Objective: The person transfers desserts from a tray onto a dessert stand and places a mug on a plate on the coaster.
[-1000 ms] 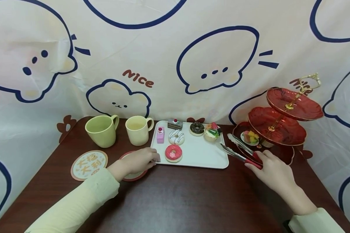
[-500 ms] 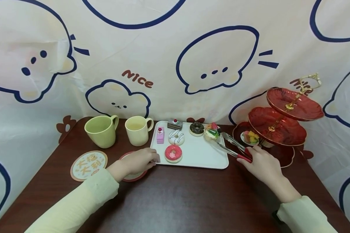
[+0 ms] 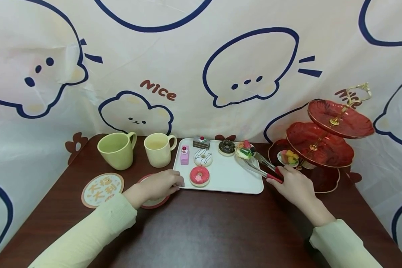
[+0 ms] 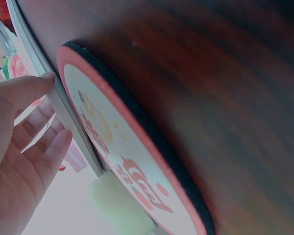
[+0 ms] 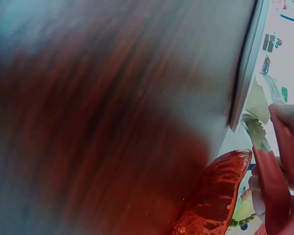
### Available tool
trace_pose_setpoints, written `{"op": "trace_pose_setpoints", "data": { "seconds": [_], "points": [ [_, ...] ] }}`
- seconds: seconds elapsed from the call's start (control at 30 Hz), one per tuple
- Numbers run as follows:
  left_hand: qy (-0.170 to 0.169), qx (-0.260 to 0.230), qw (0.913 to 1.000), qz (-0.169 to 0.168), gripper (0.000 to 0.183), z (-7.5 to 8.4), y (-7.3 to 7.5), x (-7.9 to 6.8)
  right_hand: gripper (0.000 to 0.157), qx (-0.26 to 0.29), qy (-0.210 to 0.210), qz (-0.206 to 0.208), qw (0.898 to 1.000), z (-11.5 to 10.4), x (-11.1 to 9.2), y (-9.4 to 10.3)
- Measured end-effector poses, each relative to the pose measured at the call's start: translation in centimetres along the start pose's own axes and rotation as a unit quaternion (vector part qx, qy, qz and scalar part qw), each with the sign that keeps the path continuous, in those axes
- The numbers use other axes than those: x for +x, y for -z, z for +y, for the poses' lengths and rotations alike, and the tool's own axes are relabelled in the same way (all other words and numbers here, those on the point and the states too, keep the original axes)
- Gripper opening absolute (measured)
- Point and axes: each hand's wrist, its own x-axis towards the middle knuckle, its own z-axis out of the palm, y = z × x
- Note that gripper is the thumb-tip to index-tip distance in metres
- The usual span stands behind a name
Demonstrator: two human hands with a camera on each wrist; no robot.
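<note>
My right hand [image 3: 296, 186] grips the red-handled metal tongs [image 3: 262, 162]. The tongs' tips lie around a fruit-topped cupcake [image 3: 243, 149] at the right back of a white tray [image 3: 231, 182]. My left hand [image 3: 159, 185] holds the tray's front left corner; in the left wrist view its thumb lies on the tray rim [image 4: 63, 105]. Also on the tray are a pink donut [image 3: 199, 175], a white striped donut [image 3: 203, 158], a chocolate donut [image 3: 226, 147], a pink cake [image 3: 184, 155] and a chocolate cake slice [image 3: 201, 142].
A red tiered stand [image 3: 341, 119] is at the right, with another fruit cupcake [image 3: 289, 158] on its bottom plate. Two green mugs [image 3: 115, 150] stand left of the tray. A round coaster [image 3: 102, 190] lies in front of them, and a second coaster [image 3: 157, 203] is partly under my left hand.
My right hand has moved left with the tongs, from beside the stand to the fruit cupcake on the tray, and the tips have come together around it. My left hand has stayed put.
</note>
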Motion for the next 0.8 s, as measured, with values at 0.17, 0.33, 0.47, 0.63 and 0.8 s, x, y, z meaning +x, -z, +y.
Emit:
{"op": "trace_pose_setpoints", "data": {
  "seconds": [0.17, 0.33, 0.47, 0.63, 0.8],
  "points": [
    [0.001, -0.005, 1.0000, -0.004, 0.013, 0.0, 0.2, 0.1, 0.066, 0.005, -0.003, -0.009, 1.000, -0.2, 0.6, -0.2],
    [-0.001, -0.004, 1.0000, -0.001, 0.014, 0.0, 0.1, 0.1, 0.066, 0.008, -0.003, -0.016, 1.000, -0.3, 1.0, -0.3],
    [0.003, 0.000, 1.0000, 0.000, 0.013, 0.0, 0.1, 0.2, 0.063, 0.009, 0.004, -0.007, 1.000, -0.5, 1.2, -0.4],
    [0.007, -0.001, 1.0000, -0.004, 0.013, 0.0, 0.2, 0.1, 0.059, 0.005, 0.016, 0.002, 1.000, -0.7, 1.0, -0.5],
    [0.006, -0.007, 0.9999, -0.007, 0.013, 0.1, 0.1, 0.1, 0.061, 0.008, 0.013, -0.004, 1.000, -0.9, 0.6, -0.2]
  ]
}}
